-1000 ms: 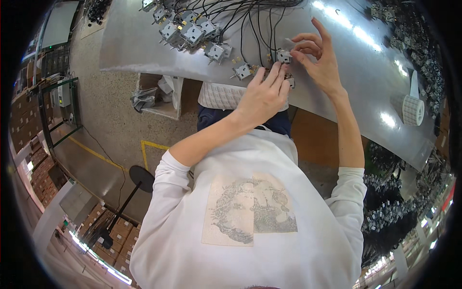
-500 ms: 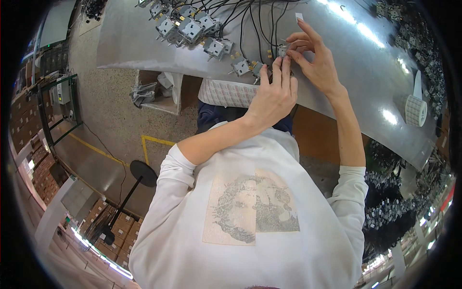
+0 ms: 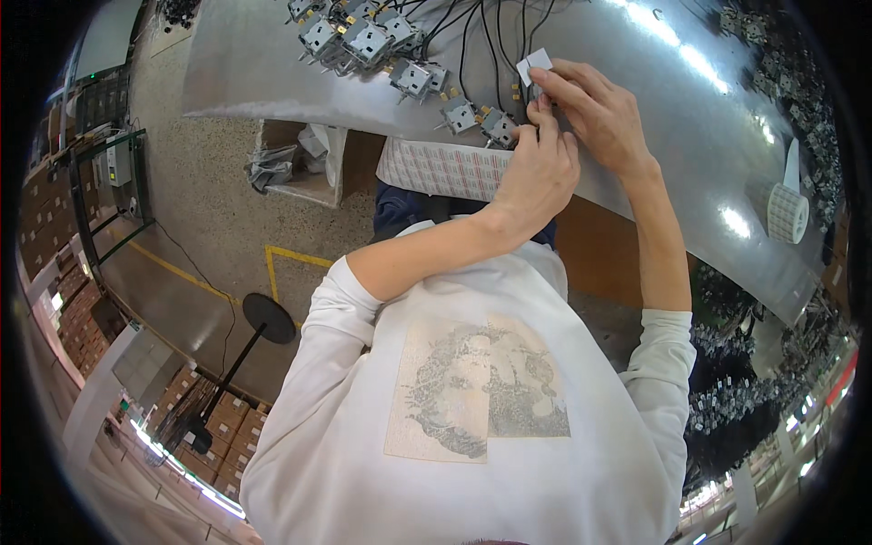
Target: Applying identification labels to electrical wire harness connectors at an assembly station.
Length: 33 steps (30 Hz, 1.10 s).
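Note:
A small white label (image 3: 534, 65) is pinched between the thumb and fingertips of my right hand (image 3: 607, 116). Just below it, my left hand (image 3: 543, 168) has its fingers closed on a small metal part with a black lead, mostly hidden by the fingers. Both hands meet near the front edge of the metal table. Similar silver box-shaped parts with black leads lie left of the hands, the nearest metal part (image 3: 499, 128) beside my left fingers. Another metal part (image 3: 459, 115) sits a little farther left.
A heap of metal parts (image 3: 368, 41) lies on the metal table (image 3: 245, 77). A printed label sheet (image 3: 445, 169) hangs at the front edge. To the right stands a label roll (image 3: 787, 214). An open carton (image 3: 329, 173) is on the floor, left of my legs.
The white label has come down and left with my right hand, from above the fingertips to beside the held part. My left hand has shifted slightly right.

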Tool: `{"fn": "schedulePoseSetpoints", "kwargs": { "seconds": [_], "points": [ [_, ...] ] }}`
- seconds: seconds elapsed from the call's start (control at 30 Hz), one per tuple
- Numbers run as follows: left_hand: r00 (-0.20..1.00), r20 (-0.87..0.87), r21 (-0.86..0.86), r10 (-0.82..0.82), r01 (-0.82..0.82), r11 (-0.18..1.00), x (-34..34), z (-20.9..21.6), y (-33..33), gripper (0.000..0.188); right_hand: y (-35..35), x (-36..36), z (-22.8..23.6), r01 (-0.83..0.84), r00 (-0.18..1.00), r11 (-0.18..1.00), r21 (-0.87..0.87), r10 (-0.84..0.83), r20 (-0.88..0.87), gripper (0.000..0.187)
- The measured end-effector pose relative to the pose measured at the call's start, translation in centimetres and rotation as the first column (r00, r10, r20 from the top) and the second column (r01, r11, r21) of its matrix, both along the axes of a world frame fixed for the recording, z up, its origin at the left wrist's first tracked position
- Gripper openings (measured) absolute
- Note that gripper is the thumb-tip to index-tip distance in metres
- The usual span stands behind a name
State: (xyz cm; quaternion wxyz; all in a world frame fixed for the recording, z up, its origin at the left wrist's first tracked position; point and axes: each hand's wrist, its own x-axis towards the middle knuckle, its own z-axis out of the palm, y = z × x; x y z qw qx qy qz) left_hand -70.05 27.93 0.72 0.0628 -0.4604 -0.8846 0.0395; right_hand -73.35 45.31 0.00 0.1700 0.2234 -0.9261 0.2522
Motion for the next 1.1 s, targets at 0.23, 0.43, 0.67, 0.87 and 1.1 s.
{"fn": "schedulePoseSetpoints", "kwargs": {
  "seconds": [0.23, 0.43, 0.67, 0.87, 1.1],
  "points": [
    [1.000, -0.016, -0.048, -0.019, 0.018, 0.999, -0.1, 0.0, 0.1, 0.034, 1.5, -0.4, -1.3, 0.230, 0.973, 0.924, -0.306, -0.226, 0.049, 0.090],
    [0.995, 0.099, 0.229, 0.022, -0.044, 0.972, 0.2, -0.1, -1.2, 0.028, -0.1, 3.6, 0.2, 0.552, 0.810, 0.594, -0.585, -0.217, 0.544, 0.106],
    [0.947, 0.207, 0.395, -0.247, 0.150, 0.906, 1.1, 0.1, -7.1, 0.024, -1.5, 7.3, 1.3, 0.584, 0.763, 0.528, -0.617, -0.097, 0.640, 0.105],
    [0.922, 0.289, 0.465, -0.258, 0.100, 0.880, 0.8, -0.7, -8.1, 0.024, -1.2, 7.6, 1.0, 0.537, 0.765, 0.640, -0.550, -0.094, 0.638, 0.104],
    [0.948, 0.243, 0.329, -0.204, 0.118, 0.937, 1.4, -0.7, -7.6, 0.030, 0.0, 6.2, 0.6, 0.371, 0.803, 0.826, -0.426, -0.055, 0.593, 0.094]
  ]
}}
